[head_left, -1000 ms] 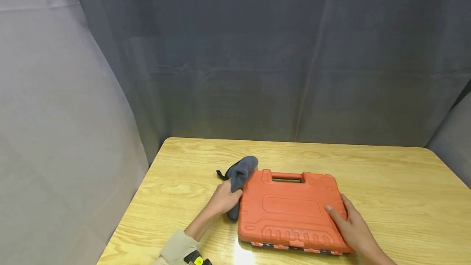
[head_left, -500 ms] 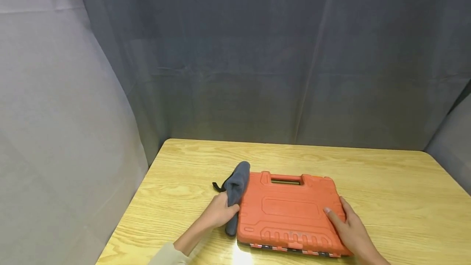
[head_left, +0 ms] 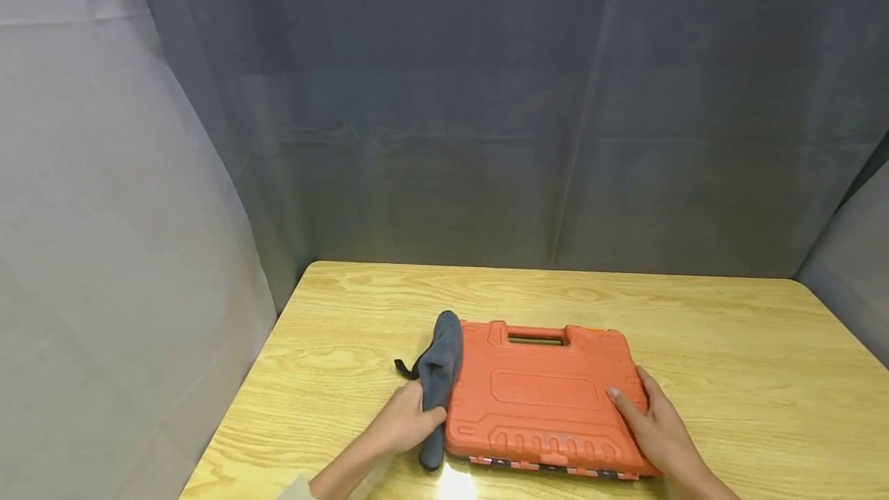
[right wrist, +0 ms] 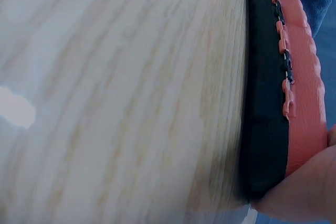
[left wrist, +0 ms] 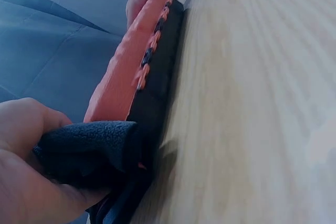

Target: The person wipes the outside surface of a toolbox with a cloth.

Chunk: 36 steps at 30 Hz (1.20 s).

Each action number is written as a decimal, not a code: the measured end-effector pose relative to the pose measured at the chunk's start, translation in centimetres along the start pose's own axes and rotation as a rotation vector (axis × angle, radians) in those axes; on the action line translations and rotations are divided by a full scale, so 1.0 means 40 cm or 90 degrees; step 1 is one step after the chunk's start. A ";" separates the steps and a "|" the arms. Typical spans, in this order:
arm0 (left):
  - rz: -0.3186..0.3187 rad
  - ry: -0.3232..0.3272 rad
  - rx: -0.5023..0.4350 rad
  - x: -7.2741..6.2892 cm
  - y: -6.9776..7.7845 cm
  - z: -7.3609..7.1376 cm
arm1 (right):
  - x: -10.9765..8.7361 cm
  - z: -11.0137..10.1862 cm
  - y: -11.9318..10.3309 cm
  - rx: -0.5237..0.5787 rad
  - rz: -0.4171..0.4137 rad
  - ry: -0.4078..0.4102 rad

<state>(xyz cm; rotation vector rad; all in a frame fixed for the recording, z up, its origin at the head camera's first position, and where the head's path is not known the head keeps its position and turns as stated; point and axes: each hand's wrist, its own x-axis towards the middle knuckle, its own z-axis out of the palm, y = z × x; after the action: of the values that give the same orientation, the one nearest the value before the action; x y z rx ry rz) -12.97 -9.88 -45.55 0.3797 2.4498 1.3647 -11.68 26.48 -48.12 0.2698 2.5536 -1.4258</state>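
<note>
A red hard plastic carrying case (head_left: pixel 542 392) with a black lower half lies flat on the table, its handle toward the far side. My left hand (head_left: pixel 408 417) grips a dark grey fleece cloth (head_left: pixel 439 369), bunched along the case's left side; a black strap (head_left: pixel 405 368) sticks out of it. In the left wrist view, the thumb and fingers pinch the folded cloth (left wrist: pixel 89 142) against the case's side. My right hand (head_left: pixel 660 427) holds the case's right edge, thumb on top and the other fingers down along the side.
The wood-grain table (head_left: pixel 333 330) extends around the case. Behind it hangs a dark grey curtain (head_left: pixel 444 114), with a pale fabric wall (head_left: pixel 125 214) on the left. Hinge pieces (right wrist: pixel 283 35) run along the case's near side.
My left hand has slid the cloth down the case's left side toward me, and its top has moved off the case's far corner. The right hand keeps its hold on the case.
</note>
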 end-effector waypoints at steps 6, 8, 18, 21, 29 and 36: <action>-0.013 -0.005 -0.008 -0.033 0.005 0.007 | -0.003 -0.003 -0.001 -0.003 -0.002 -0.007; -0.009 -0.010 -0.010 -0.042 0.005 0.009 | -0.002 -0.004 -0.002 0.002 -0.001 -0.010; -0.005 0.009 -0.022 -0.055 0.012 0.010 | 0.001 -0.002 -0.006 -0.002 0.003 -0.011; -0.009 0.025 -0.010 -0.059 0.017 0.008 | 0.000 -0.002 -0.004 0.000 0.003 -0.013; 0.024 0.062 -0.034 -0.061 0.035 0.000 | -0.003 -0.004 0.000 -0.010 -0.001 -0.014; 0.048 0.090 -0.052 -0.045 0.058 -0.019 | -0.005 -0.005 -0.002 -0.015 -0.006 -0.010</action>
<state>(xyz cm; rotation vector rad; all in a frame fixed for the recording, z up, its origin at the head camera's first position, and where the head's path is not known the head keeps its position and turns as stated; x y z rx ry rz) -11.43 -9.97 -42.92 0.3712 2.5055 1.5676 -11.54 26.59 -47.89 0.2420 2.5611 -1.3947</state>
